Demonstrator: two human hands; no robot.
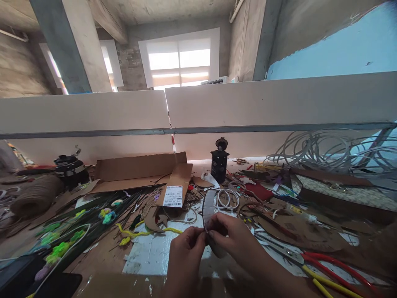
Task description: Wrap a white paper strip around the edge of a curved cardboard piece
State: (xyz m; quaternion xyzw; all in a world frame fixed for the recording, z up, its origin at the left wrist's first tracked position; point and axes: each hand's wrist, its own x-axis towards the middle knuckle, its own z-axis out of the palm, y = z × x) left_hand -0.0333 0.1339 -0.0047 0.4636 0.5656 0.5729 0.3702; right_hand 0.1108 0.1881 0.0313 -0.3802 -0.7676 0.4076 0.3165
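Observation:
My left hand (187, 248) and my right hand (231, 236) meet low in the centre. Between them is a curved, pale grey strip (209, 203) with a dark edge, standing up from the fingers. Each thumb and forefinger is pinched on it where the hands nearly touch. Its lower part runs behind the right fingers. Just beyond lies a white coiled ring (228, 200). A cardboard crescent (151, 219) and a yellow fuzzy stem (139, 232) are left of my hands. What the fingertips press on within the strip is too small to tell.
Large scissors (294, 254) with red handles lie at the right. Behind stand an open black bottle (219, 165) and a cardboard box (139, 171). Crocheted flowers (62, 251) and a twine roll (35, 194) fill the left. Looped tubing (322, 149) and a patterned bag (335, 192) sit at right.

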